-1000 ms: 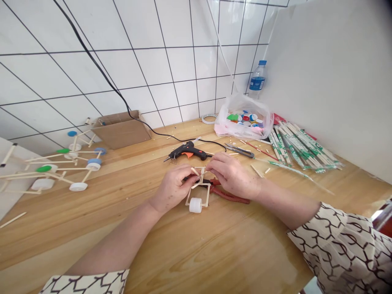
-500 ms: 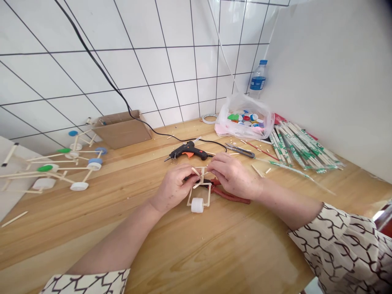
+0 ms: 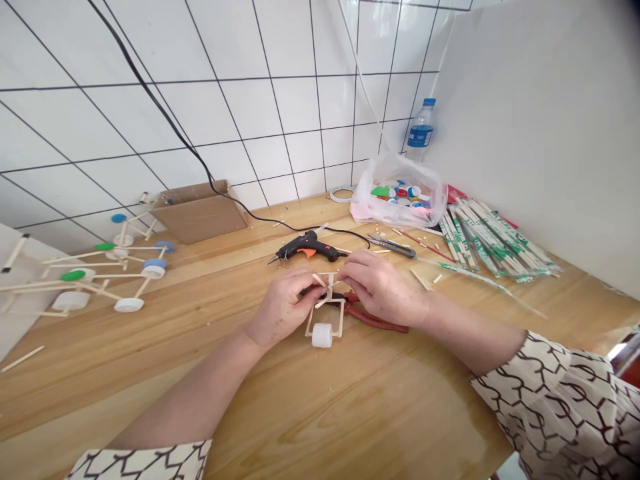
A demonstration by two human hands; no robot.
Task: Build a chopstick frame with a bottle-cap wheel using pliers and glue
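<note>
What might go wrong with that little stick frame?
The frame looks thin, so it might snap if the hands press hard. The pliers lie close by, so bumping them could jolt it. The glue gun lies just beyond the hands; if hot, it could burn.

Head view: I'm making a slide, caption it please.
Left hand and right hand at a small stick frame, glue gun lying beyond.

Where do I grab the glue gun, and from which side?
Probably by its black handle, coming from the right. The glue gun lies flat with that handle toward the right and its thin nozzle pointing left, so you should stay clear of the tip. The orange trigger sits beside the handle.
</note>
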